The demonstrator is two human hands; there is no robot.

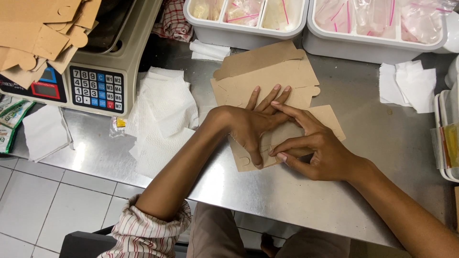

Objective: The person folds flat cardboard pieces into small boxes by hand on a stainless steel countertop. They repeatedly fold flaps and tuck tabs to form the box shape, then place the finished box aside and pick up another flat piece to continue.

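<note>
A flat brown cardboard box blank (pixel 267 76) lies on the steel counter (pixel 368 143) in front of me. My left hand (pixel 251 122) presses flat on its middle, fingers spread and pointing away, thumb down near the front edge. My right hand (pixel 311 148) comes in from the right and pinches a flap of the blank at its front edge between thumb and fingers. Its index finger crosses over my left hand's fingers.
A weighing scale (pixel 91 71) with a keypad stands at the left, with cardboard blanks (pixel 43 33) piled on it. White paper napkins (pixel 162 114) lie beside it. Two white tubs (pixel 377 45) of plastic zip bags stand at the back. More napkins (pixel 409 83) lie right.
</note>
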